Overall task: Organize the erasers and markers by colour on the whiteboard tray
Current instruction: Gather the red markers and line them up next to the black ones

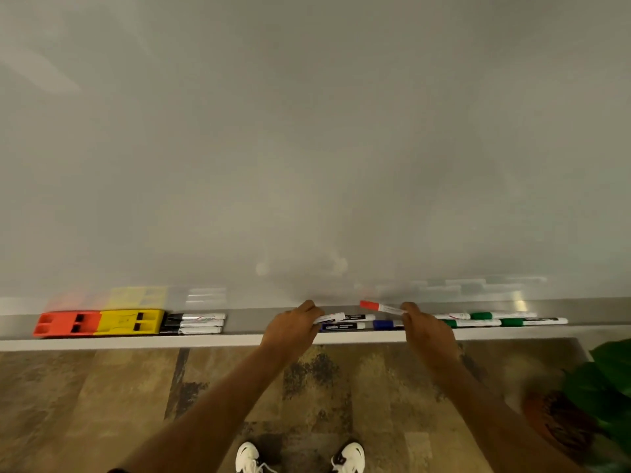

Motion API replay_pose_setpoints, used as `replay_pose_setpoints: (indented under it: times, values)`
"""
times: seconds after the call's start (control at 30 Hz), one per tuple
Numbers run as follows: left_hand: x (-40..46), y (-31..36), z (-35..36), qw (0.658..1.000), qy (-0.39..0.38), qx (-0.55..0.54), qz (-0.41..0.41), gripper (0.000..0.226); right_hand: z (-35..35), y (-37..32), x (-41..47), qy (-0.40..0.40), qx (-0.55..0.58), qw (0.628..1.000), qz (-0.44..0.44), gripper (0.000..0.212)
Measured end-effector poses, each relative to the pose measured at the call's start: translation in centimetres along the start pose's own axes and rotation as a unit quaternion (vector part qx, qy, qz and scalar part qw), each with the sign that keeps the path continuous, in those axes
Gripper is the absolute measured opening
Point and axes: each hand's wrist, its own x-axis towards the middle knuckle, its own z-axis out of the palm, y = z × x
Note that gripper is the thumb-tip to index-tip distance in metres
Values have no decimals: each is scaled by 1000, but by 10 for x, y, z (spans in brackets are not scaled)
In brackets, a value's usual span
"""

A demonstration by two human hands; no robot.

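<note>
The whiteboard tray (pixel 246 322) runs across the view. At its left lie an orange eraser (pixel 66 323) and a yellow eraser (pixel 129 321), touching, then three black markers (pixel 194 324). My left hand (pixel 292 331) grips a white marker (pixel 329 317) just above the tray. My right hand (pixel 426 331) holds a red-capped marker (pixel 379 306) lifted over the tray, cap pointing left. Between my hands lie dark-labelled markers (pixel 343 326) and a blue marker (pixel 384 324). Several green markers (pixel 491 319) lie to the right.
The whiteboard (pixel 307 148) fills the upper view. A green plant (pixel 607 380) with a brown pot stands at the lower right. My white shoes (pixel 249 457) are on the patterned floor below the tray.
</note>
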Motion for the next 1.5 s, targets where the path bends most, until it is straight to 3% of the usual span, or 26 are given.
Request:
replay_pose_setpoints:
  times: [0.17,0.37,0.67,0.8,0.97,1.1,1.3,1.5]
  values:
    - [36,25,20,992,-73,96,46,42,-18,21,-30,33,63,996,46,18]
    - [49,39,23,971,-115,192,83,42,-27,40,-47,42,91,991,85,25]
    - [34,25,14,970,-122,187,93,34,-26,15,-40,98,87,990,59,25]
    - [14,-5,4,982,-107,144,64,47,-19,-13,-33,115,101,987,55,21]
    - [-33,-66,-14,992,-87,95,-6,29,5,-74,-26,107,107,988,-5,19]
    - [-76,-126,-37,991,-71,101,-43,27,27,-140,-21,52,117,989,-70,16]
    - [-117,-194,-73,987,-54,137,-71,26,60,-222,-16,-9,58,994,-95,18]
    - [-137,-233,-91,987,-42,129,-82,26,90,-260,-13,-53,-10,994,-95,19]
